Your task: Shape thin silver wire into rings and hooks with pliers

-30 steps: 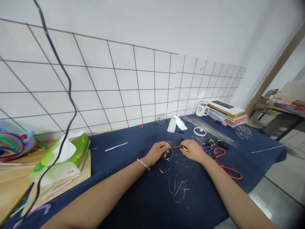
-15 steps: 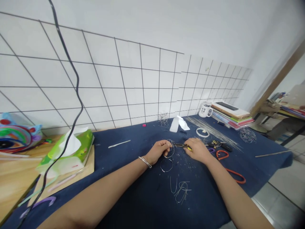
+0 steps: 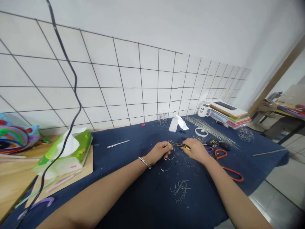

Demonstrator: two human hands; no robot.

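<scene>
My left hand (image 3: pixel 160 151), with a metal bangle on the wrist, pinches a thin wire loop (image 3: pixel 169 155) over the dark blue cloth (image 3: pixel 133 178). My right hand (image 3: pixel 196 149) grips small yellow-handled pliers (image 3: pixel 181 145) whose jaws meet the wire next to my left fingers. A second wire ring (image 3: pixel 165 167) lies just below the hands. Bent wire offcuts (image 3: pixel 179 186) lie nearer to me on the cloth.
Orange-handled scissors (image 3: pixel 227 165), purple-handled scissors and black pliers lie right of my right hand. A bundle of straight wires (image 3: pixel 212 132), a white tape ring (image 3: pixel 201 131), a mug (image 3: pixel 203 110) and stacked books (image 3: pixel 230 114) sit at the back right. A green tissue pack (image 3: pixel 66 152) is on the left.
Both hands stay together at the wire loop with only slight shifts. The view has moved a little.
</scene>
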